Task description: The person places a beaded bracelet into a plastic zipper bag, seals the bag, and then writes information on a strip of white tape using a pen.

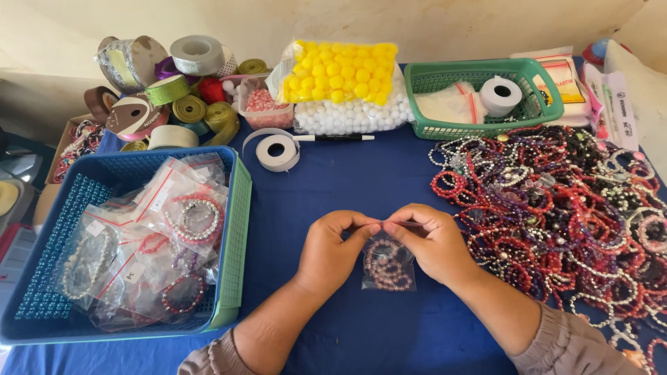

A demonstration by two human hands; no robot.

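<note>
The small clear bag (389,265) of beads hangs just below your left hand (332,250) and right hand (432,243), both pinching its top edge, which runs side to side above the counter (347,187).

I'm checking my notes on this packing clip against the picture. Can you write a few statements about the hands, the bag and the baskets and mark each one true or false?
1. Both hands pinch the top edge of a small clear bag with a beaded bracelet inside. True; the left hand and right hand meet at its top.
2. The blue basket is filled with loose yellow balls. False; it holds bagged bracelets.
3. A heap of loose beaded bracelets lies by the right hand. True.
4. The green basket sits upside down. False; it stands upright with a white tape roll inside.
5. The table has a blue cloth. True.
</note>
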